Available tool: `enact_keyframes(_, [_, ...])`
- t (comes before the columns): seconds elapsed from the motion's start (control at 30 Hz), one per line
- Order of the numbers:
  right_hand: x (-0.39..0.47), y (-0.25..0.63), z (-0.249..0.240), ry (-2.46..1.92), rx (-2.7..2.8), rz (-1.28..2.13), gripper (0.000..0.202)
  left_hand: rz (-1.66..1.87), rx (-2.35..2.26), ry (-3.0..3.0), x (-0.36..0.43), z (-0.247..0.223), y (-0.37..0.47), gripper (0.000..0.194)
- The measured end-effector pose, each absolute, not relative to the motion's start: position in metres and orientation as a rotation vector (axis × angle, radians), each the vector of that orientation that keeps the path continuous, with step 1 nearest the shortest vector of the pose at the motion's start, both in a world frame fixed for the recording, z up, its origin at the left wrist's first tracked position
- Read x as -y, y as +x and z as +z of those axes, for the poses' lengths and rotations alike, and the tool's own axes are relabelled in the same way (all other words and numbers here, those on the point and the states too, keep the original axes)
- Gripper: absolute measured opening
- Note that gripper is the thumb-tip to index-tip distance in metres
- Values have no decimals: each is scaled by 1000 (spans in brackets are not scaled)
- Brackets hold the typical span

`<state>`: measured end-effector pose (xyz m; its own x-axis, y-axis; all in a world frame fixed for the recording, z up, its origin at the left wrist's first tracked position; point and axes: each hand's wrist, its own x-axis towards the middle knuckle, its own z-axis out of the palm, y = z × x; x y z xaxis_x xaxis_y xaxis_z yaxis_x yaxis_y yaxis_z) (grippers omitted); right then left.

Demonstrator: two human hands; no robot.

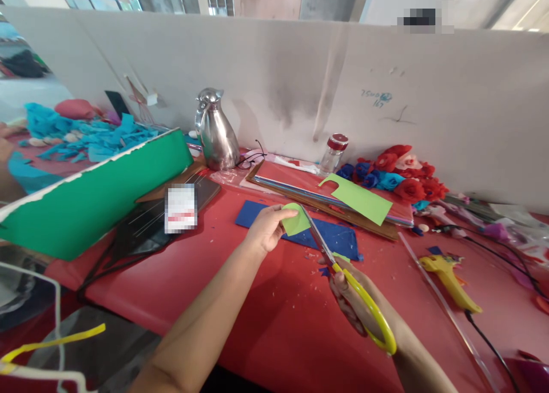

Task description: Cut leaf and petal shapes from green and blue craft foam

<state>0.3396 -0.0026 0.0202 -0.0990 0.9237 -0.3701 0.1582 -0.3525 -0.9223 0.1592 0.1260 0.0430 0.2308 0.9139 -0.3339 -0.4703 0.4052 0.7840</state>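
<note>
My left hand (266,228) pinches a small light green paper piece (295,219) above the red table (266,318). My right hand (352,301) grips yellow-handled scissors (343,270), their blades reaching up to the right edge of the green piece. Under both lies a blue felt sheet (338,238). A larger light green sheet (362,198) with a cut notch rests on a stack of coloured sheets (317,193) just behind.
A yellow glue gun (450,278) with a black cord lies at the right. Red and blue paper flowers (398,173), a small jar (333,153) and a steel jug (215,133) stand by the white partition. A green board (90,198) and blue scraps (90,138) lie left.
</note>
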Motion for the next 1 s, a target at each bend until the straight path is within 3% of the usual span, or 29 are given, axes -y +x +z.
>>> enact_keyframes(0.5, [4, 337, 31, -1649, 1379, 1386, 69, 952, -864, 669, -135, 36, 149, 11])
enact_keyframes(1.0, [5, 336, 35, -1627, 1321, 1388, 61, 931, -876, 671, -133, 42, 146, 14])
